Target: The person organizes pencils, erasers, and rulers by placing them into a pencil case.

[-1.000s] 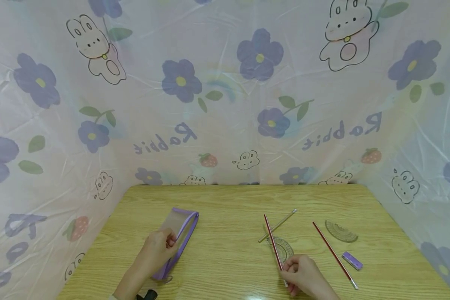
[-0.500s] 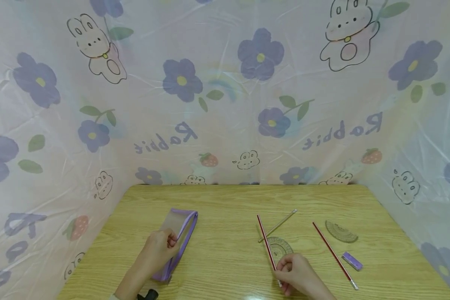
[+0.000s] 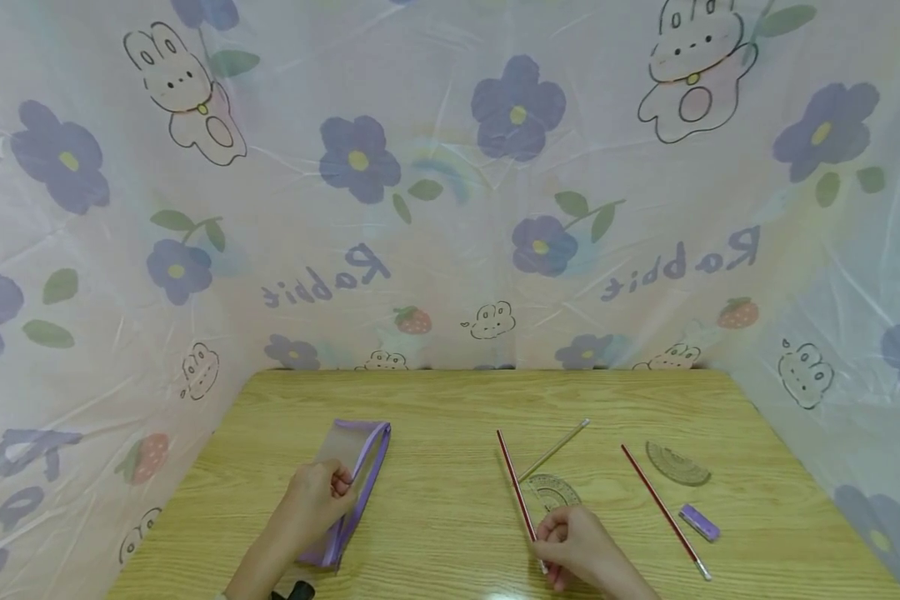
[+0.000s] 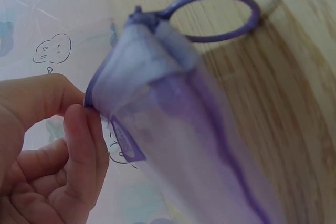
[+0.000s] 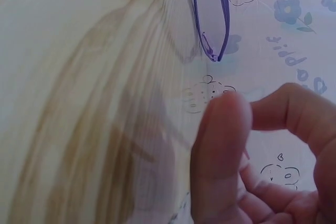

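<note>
The left hand [image 3: 317, 502] pinches the edge of a long, soft pouch [image 3: 347, 445] with purple edges. The right hand [image 3: 579, 543] holds a red pencil [image 3: 516, 486] near its pale end, by a tan pencil [image 3: 555, 451] and a clear, half-round protractor [image 3: 553, 492]. A second red pencil [image 3: 662, 507], another protractor [image 3: 677, 464] and a small purple block [image 3: 699, 522] lie farther right.

Bare hands [image 3: 317, 497], apparently a pale cuff [image 3: 221, 596]

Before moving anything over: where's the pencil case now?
In the head view, the pencil case is on the left of the table, its edge pinched by the left hand, left of the red pencil in the right hand.
</note>
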### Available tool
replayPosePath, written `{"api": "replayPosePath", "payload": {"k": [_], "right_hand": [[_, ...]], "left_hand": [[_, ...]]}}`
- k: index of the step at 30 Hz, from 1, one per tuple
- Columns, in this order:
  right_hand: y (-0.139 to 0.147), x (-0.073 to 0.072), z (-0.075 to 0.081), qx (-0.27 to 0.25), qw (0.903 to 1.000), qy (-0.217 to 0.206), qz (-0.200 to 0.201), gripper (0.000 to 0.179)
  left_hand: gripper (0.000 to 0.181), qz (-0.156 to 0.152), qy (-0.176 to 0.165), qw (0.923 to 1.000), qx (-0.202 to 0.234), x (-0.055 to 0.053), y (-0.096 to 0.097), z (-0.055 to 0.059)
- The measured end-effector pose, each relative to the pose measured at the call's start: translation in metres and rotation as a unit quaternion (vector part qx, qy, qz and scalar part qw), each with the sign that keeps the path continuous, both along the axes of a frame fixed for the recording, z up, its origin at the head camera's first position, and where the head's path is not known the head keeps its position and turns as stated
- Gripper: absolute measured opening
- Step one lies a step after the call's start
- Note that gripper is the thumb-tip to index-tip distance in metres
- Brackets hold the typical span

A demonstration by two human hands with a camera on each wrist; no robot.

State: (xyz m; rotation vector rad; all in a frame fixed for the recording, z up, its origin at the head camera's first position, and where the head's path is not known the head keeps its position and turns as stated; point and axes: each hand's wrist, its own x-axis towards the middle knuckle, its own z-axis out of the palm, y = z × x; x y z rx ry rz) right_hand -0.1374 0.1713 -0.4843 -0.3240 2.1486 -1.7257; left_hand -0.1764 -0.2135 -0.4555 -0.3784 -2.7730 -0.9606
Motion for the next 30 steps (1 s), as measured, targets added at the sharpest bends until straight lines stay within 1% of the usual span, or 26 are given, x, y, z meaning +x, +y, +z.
{"api": "replayPosePath", "payload": {"k": [6,12,16,19,24,30], "right_hand": [[-0.004,-0.003,-0.002,0.0,1.0,-0.002,0.005,0.006],[-0.006,-0.004,-0.002,-0.001,1.0,-0.006,0.0,0.006],[-0.009,-0.005,-0.002,-0.008,1.0,-0.006,0.002,0.006],[-0.012,-0.006,-0.003,-0.01,0.9999,-0.003,0.004,0.006],[-0.017,-0.007,-0.001,-0.012,0.9998,-0.004,0.012,0.007],[-0.019,-0.009,0.003,-0.016,0.9997,-0.01,0.016,0.005]], "left_hand": [[0.015,-0.005,0.005,1.0,0.0,-0.002,0.001,0.0],[0.017,0.002,0.002,1.0,0.0,-0.003,0.002,0.0],[0.017,0.006,0.007,0.9999,-0.003,-0.003,0.003,0.0],[0.016,0.011,0.004,0.9999,-0.003,-0.003,0.003,0.001],[0.016,0.015,-0.011,0.9998,-0.002,-0.002,0.004,0.002],[0.016,0.014,-0.012,0.9998,-0.002,-0.003,0.004,0.002]]}}
